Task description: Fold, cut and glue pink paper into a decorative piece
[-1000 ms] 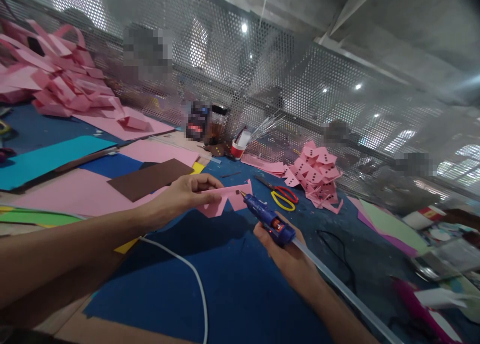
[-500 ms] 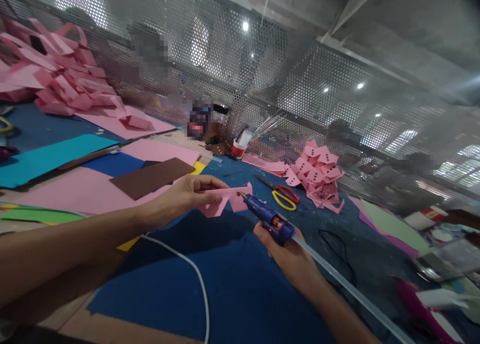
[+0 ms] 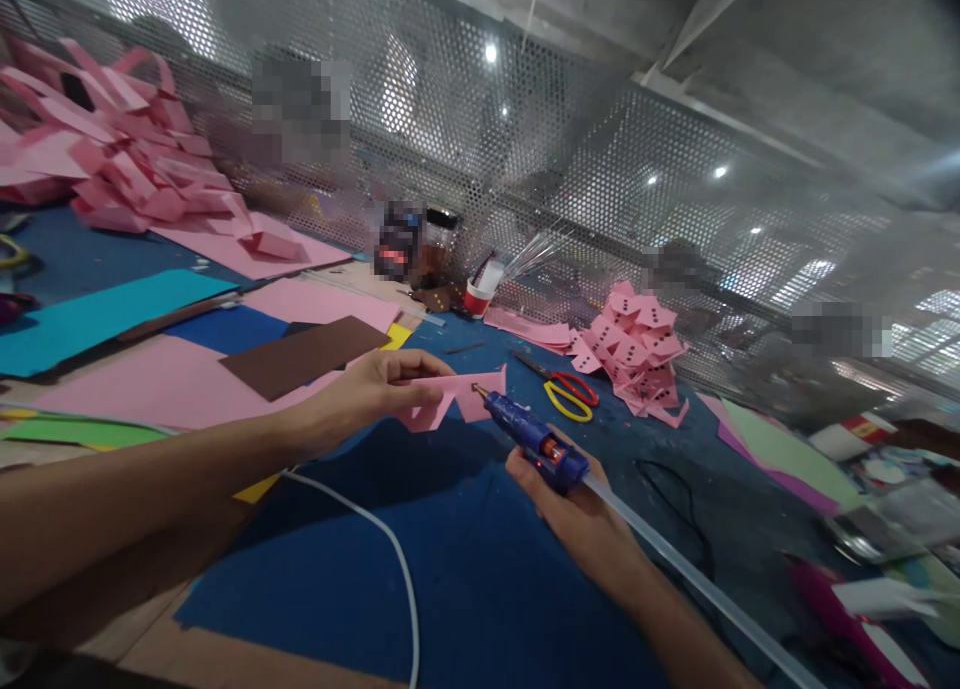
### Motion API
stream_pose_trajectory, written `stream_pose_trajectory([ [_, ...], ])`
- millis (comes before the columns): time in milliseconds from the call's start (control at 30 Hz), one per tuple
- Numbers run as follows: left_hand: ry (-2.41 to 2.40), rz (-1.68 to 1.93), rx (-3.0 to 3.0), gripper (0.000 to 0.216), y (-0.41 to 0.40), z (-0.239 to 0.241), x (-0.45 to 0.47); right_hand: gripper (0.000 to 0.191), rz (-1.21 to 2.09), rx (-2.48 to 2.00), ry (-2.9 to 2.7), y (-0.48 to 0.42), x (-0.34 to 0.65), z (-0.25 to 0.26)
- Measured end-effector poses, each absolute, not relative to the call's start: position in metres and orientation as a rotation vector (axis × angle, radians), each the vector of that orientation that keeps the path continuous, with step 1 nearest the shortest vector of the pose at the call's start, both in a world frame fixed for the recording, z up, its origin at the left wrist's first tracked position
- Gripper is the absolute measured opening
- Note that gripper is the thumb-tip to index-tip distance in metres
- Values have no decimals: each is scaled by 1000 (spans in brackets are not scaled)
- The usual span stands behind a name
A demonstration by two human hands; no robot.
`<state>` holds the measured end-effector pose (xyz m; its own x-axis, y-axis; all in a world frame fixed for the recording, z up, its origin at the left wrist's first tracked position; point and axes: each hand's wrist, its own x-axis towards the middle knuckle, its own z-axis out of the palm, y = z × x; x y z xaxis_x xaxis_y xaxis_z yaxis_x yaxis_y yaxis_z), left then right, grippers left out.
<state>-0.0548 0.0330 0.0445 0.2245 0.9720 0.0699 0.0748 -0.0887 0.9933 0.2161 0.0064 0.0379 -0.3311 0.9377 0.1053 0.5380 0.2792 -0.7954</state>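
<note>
Pinched in my left hand is a folded piece of pink paper, held above the dark blue work surface. My right hand is wrapped round a blue glue gun, and a long translucent glue stick runs out of its back end. The metal nozzle of the gun points at the right part of the paper, at or very near its surface; I cannot tell whether they touch. The grip and trigger are hidden by my palm and fingers.
Red-and-yellow-handled scissors lie beyond the gun, near a dotted pink paper pile. A red-and-white cup holds thin sticks. Pink strips heap up at far left. A white cable crosses the front. Perforated metal panels rise behind.
The glue gun's nozzle has shifted very slightly to the left along the pink paper. Both hands keep their grips and nearly the same places.
</note>
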Motion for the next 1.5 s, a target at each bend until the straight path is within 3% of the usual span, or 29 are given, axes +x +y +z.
stream_pose_trajectory([
  [1033, 1140, 1088, 1424, 29, 38, 43, -59, 24, 615, -1279, -2088, 4, 208, 47],
  [1500, 1140, 1084, 1437, 29, 39, 41, -60, 30, 550, -1287, -2131, 6, 209, 45],
])
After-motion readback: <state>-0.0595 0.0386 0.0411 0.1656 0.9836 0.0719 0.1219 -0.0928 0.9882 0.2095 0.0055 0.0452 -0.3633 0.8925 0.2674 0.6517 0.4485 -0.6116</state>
